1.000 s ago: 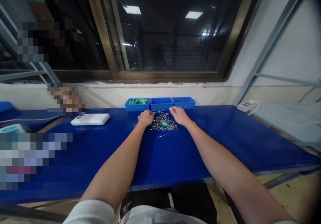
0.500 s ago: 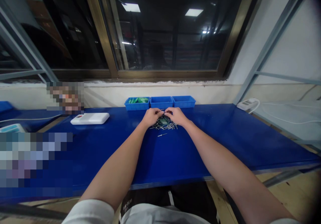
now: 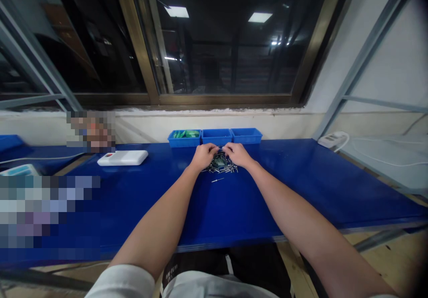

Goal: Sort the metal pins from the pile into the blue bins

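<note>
My left hand (image 3: pixel 202 156) is closed in a pinch at the far left of a pile of blind rivets (image 3: pixel 224 169). Opposite it, my right hand (image 3: pixel 237 154) pinches too, its fingertips just short of the left ones. A small light speck shows between the fingertips; what either hand holds is too small to make out. Some greenish pieces (image 3: pixel 219 161) lie among the silvery rivets, partly hidden by the hands. One single rivet (image 3: pixel 217 180) rests apart on the blue tabletop (image 3: pixel 230 213), nearer to me than the pile.
Behind my hands stand three blue bins: the left bin (image 3: pixel 185 142) holds green packets, beside the middle bin (image 3: pixel 217 136) and right bin (image 3: pixel 246 136). A white device (image 3: pixel 123 157) lies to the left. At the far right is a white power strip (image 3: pixel 331 139) with a cable.
The fingertips have drawn slightly apart over the pile. The whole view has shifted a little; the pile and the single rivet stay in place on the table.
</note>
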Demonstrator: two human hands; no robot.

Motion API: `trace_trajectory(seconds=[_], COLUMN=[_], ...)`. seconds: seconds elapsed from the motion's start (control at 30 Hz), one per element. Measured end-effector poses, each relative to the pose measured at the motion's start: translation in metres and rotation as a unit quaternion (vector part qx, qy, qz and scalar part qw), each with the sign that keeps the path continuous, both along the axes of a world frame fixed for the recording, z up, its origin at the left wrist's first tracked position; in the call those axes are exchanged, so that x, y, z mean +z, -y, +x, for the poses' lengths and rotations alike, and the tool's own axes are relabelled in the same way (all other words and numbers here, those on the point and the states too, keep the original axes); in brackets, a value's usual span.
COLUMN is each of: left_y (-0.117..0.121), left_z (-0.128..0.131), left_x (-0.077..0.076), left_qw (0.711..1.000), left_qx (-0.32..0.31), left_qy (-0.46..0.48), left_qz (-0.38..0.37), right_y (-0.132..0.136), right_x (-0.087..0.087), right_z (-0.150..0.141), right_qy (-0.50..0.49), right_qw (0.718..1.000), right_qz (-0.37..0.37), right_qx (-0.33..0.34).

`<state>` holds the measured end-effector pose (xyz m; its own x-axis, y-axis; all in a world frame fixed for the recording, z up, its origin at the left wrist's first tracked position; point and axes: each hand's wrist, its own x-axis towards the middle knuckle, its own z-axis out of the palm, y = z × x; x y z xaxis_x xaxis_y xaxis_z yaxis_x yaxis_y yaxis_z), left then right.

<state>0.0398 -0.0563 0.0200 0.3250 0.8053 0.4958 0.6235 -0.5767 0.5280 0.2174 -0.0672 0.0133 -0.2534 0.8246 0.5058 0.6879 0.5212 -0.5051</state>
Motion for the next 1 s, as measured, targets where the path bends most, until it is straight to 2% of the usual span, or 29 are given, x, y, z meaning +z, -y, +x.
trace_trajectory(seconds=[0.17,0.33,0.43,0.6,0.67,0.77,1.0], left_y=[0.002,0.004,0.003,0.001,0.0,-0.004,-0.011], left_z=[0.005,0.009,0.008,0.004,0.003,0.0,-0.01], left_x=[-0.001,-0.001,-0.001,-0.002,-0.003,-0.005,-0.006], left_qw=[0.997,0.99,0.992,0.997,0.998,1.0,0.996], left_qx=[0.017,0.044,0.043,0.0,-0.006,0.017,0.087], left_qy=[-0.073,-0.133,-0.12,-0.069,-0.053,-0.023,0.018], left_qz=[0.025,0.025,0.017,-0.017,-0.024,-0.013,0.007], right_y=[-0.002,-0.006,-0.007,-0.008,-0.01,-0.012,-0.018], right_x=[-0.002,-0.003,-0.003,-0.003,-0.004,-0.005,-0.007], right_z=[-0.001,-0.004,-0.004,-0.001,0.001,0.007,0.027], right_qy=[-0.031,-0.167,-0.239,-0.31,-0.334,-0.366,-0.359], right_qw=[0.999,0.985,0.968,0.94,0.931,0.923,0.928], right_qz=[-0.006,-0.022,-0.044,-0.119,-0.13,-0.113,-0.048], right_qx=[0.003,0.037,0.061,0.073,0.063,0.027,-0.088])
